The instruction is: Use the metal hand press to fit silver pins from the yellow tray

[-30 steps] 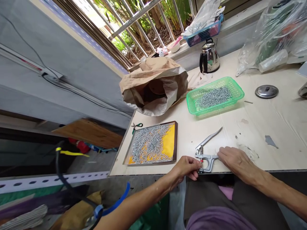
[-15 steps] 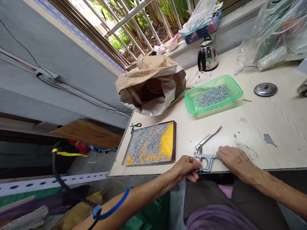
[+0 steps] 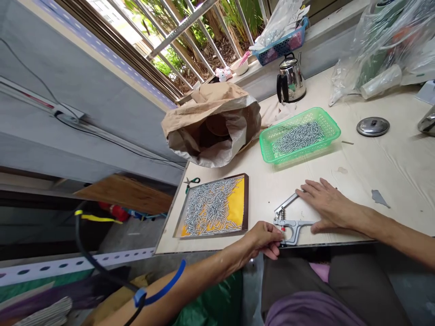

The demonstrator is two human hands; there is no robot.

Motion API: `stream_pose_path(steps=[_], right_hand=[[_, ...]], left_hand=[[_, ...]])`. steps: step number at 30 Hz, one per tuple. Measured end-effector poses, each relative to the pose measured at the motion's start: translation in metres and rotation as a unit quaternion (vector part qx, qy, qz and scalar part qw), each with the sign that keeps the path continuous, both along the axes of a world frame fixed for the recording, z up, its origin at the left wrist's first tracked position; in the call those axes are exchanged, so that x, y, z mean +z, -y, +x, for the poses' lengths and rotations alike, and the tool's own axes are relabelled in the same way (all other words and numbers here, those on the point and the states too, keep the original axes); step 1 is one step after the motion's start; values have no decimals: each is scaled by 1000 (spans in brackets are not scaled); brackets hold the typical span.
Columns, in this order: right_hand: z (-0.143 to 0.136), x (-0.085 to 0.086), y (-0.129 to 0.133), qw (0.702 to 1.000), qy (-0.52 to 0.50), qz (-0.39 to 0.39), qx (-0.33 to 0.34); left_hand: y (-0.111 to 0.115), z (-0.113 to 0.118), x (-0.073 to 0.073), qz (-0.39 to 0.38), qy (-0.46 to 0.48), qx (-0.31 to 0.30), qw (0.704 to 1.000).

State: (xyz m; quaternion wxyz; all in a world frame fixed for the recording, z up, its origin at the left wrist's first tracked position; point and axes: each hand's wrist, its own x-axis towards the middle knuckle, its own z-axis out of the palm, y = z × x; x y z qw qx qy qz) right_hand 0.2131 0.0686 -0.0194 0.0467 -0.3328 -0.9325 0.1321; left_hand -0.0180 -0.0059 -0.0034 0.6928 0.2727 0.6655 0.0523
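Pinching at the working end of a metal hand press (image 3: 294, 225), the person's left hand (image 3: 266, 240) sits at eight o'clock from that tool's middle, thumb and fingers together; whether they hold a small piece is hidden. The right hand (image 3: 328, 206) lies at two o'clock, spread rather than clamped, its fingers over the free end of the lever (image 3: 286, 203) and its thumb beside the end of the lower handle (image 3: 305, 223). The two hands are apart, with the hand press between them, lying on the surface (image 3: 401, 167) near its front edge. A dark-edged tray (image 3: 246, 203) of loose metal pieces (image 3: 210, 208) lies between nine and ten o'clock, and a green basket (image 3: 328, 122) with more such pieces stands at twelve. Working well here would seem to call for left fingertips clear of the spring (image 3: 282, 214), and an even squeeze with the thumb braced on the lower handle
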Motion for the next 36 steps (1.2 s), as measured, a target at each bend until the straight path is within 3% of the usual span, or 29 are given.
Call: stream_pose_path(steps=[8, 11, 13, 16, 18, 20, 26, 31, 36], right_hand=[[-3, 12, 11, 1000, 7, 10, -16], [-1, 12, 17, 1000, -14, 11, -20], [-1, 12, 21, 999, -25, 13, -27], [-2, 11, 24, 999, -28, 20, -31], [-3, 10, 24, 999, -24, 21, -34], [-1, 9, 24, 999, -19, 13, -38], [14, 12, 24, 998, -19, -5, -63], [16, 11, 31, 996, 8, 37, -86], [14, 2, 32, 992, 9, 74, -99]], left_hand=[[1, 6, 6, 7, -32, -8, 999], [9, 9, 13, 101, -133, -82, 983], [16, 13, 16, 266, -233, -155, 922], [16, 24, 14, 484, -290, -264, 782], [6, 34, 7, 545, -276, -332, 719], [-8, 42, -1, 567, -262, -381, 681], [-35, 49, -9, 551, -243, -460, 652], [-36, 54, -9, 570, -219, -456, 647], [-43, 60, -17, 588, -220, -444, 640]])
